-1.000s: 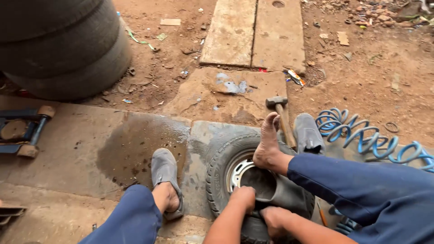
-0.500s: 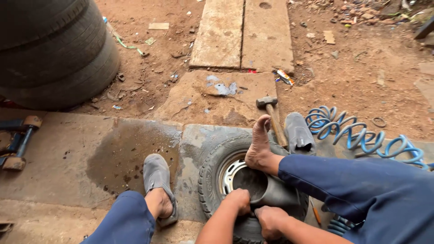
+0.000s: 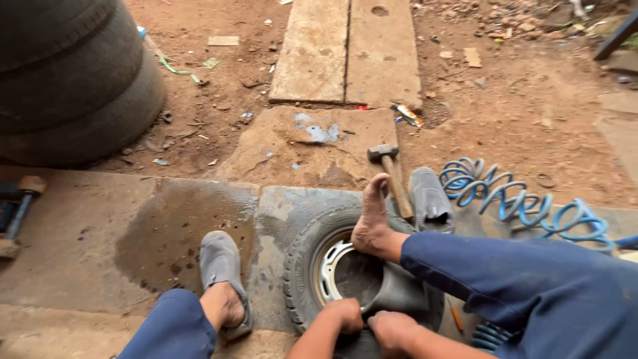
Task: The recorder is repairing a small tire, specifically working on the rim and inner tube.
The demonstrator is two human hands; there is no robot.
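Note:
A small knobby tyre (image 3: 300, 266) on a grey metal rim (image 3: 330, 272) lies flat on the wet concrete between my legs. A black rubber inner tube (image 3: 395, 296) bulges up out of its middle. My left hand (image 3: 345, 314) and my right hand (image 3: 392, 330) sit side by side at the near edge, both clenched on the tube's rubber. My bare right foot (image 3: 371, 219) presses down on the far side of the tyre. My left foot rests in a grey shoe (image 3: 221, 272) to the left.
A hammer (image 3: 392, 174) and a loose grey shoe (image 3: 430, 199) lie just beyond the tyre. A coiled blue air hose (image 3: 518, 206) runs off to the right. Stacked large tyres (image 3: 73, 80) stand at the upper left, concrete slabs (image 3: 349, 50) lie ahead, a jack handle (image 3: 20, 209) at far left.
The view has shifted a little to the right and nearer. Both hands have kept their grip on the tube, and the bare foot has stayed on the tyre.

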